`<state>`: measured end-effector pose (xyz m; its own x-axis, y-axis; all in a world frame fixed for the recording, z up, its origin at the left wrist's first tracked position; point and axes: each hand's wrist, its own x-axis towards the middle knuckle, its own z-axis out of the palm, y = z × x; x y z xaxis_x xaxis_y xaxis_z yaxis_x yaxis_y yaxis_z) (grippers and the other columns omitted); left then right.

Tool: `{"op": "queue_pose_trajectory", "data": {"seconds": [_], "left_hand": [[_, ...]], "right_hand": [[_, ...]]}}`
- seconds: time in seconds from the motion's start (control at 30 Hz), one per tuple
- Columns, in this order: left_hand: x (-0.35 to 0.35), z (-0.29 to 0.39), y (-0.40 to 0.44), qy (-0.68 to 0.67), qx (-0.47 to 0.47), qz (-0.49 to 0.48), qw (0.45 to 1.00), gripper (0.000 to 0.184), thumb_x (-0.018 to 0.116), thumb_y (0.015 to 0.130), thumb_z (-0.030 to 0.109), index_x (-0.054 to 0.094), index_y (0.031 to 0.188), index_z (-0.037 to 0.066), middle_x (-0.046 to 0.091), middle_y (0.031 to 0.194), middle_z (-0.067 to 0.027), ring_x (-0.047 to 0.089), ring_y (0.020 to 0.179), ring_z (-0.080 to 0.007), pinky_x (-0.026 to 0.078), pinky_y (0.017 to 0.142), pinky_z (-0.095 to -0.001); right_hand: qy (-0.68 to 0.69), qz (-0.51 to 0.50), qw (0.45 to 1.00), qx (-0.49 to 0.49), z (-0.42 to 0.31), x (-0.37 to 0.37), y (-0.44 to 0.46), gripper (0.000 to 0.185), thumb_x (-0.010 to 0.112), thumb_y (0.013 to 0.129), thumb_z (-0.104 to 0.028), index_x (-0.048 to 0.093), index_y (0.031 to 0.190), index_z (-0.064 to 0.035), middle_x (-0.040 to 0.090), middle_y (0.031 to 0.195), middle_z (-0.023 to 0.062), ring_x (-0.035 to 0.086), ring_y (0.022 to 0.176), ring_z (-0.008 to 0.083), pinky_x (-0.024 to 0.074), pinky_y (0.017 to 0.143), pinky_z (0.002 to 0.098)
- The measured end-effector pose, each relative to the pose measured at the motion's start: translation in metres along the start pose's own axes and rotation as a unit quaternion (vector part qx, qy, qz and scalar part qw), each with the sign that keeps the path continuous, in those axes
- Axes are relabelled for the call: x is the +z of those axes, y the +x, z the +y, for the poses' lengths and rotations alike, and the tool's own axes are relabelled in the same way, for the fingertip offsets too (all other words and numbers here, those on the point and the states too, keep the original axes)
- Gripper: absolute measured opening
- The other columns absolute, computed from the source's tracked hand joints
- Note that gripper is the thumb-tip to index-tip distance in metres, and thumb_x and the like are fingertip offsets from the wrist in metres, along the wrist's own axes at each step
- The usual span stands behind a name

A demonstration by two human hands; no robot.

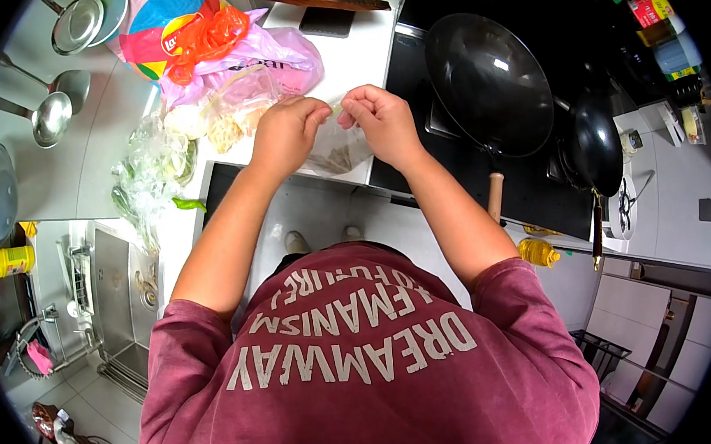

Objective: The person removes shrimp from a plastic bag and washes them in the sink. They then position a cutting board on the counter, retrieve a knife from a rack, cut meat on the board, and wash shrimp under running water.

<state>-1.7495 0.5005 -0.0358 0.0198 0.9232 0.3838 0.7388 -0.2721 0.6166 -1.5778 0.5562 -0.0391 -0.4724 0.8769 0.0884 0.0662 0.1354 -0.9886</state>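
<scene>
Your left hand (287,136) and right hand (385,126) pinch a clear bag (336,152), hanging beneath the fingers. Right of them sits a wok (490,89).

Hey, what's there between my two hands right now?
In the head view, a clear plastic bag hangs between your left hand and right hand, its top at your fingertips, with the white countertop beyond it.

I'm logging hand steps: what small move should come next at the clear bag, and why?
Perhaps tease the top of the clear bag open: the left hand and right hand pinch its upper edge close together, while darker contents show lower down.
</scene>
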Motion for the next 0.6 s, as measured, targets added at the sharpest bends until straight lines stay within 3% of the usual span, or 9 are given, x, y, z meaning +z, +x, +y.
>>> {"op": "queue_pose_trajectory", "data": {"seconds": [0.17,0.27,0.37,0.53,0.6], "left_hand": [[0.001,0.002,-0.003,0.009,-0.015,-0.017,1.0,0.012,0.063,0.086,0.013,0.065,0.091,0.002,0.066,0.081,-0.0129,0.064,0.075,-0.0267,0.048,0.065,-0.0356],[0.002,0.01,-0.002,-0.078,-0.038,0.015,0.996,0.011,0.063,0.083,0.012,0.065,0.084,0.001,0.064,0.077,-0.0145,0.062,0.075,-0.0325,0.048,0.067,-0.0383],[-0.002,0.013,-0.003,-0.091,-0.039,0.013,0.995,0.01,0.064,0.083,0.011,0.065,0.084,0.001,0.064,0.077,-0.0144,0.062,0.074,-0.0323,0.048,0.066,-0.0379],[0.004,0.005,-0.004,-0.058,-0.025,0.027,0.998,0.01,0.066,0.081,0.012,0.066,0.084,0.002,0.065,0.079,-0.0138,0.062,0.073,-0.032,0.048,0.066,-0.0387],[0.006,0.007,-0.006,-0.05,-0.037,0.018,0.998,0.01,0.067,0.081,0.012,0.067,0.085,0.003,0.066,0.08,-0.0131,0.062,0.075,-0.0304,0.048,0.067,-0.0375]], "right_hand": [[0.004,0.001,1.0,0.008,0.002,0.001,-0.001,0.011,0.057,0.091,-0.009,0.06,0.09,0.001,0.067,0.073,0.0064,0.063,0.067,0.01,0.0497,0.063,0.0231],[0.005,-0.001,1.0,0.007,0.003,0.002,-0.003,0.011,0.057,0.091,-0.009,0.06,0.09,0.001,0.068,0.073,0.0065,0.063,0.067,0.0099,0.0496,0.064,0.0231],[0.014,-0.006,1.0,0.002,0.005,0.003,-0.003,0.011,0.058,0.091,-0.009,0.06,0.091,0.0008,0.068,0.074,0.0064,0.063,0.068,0.0096,0.0495,0.064,0.0232],[0.017,-0.009,1.0,-0.005,0.009,0.005,-0.003,0.011,0.06,0.09,-0.01,0.063,0.091,0.0001,0.068,0.074,0.0059,0.063,0.068,0.0089,0.0488,0.063,0.0228],[-0.045,-0.017,0.999,-0.007,0.013,0.002,-0.005,0.011,0.062,0.088,-0.011,0.065,0.09,-0.0004,0.068,0.075,0.0052,0.062,0.067,0.0086,0.0479,0.062,0.0225]]}}
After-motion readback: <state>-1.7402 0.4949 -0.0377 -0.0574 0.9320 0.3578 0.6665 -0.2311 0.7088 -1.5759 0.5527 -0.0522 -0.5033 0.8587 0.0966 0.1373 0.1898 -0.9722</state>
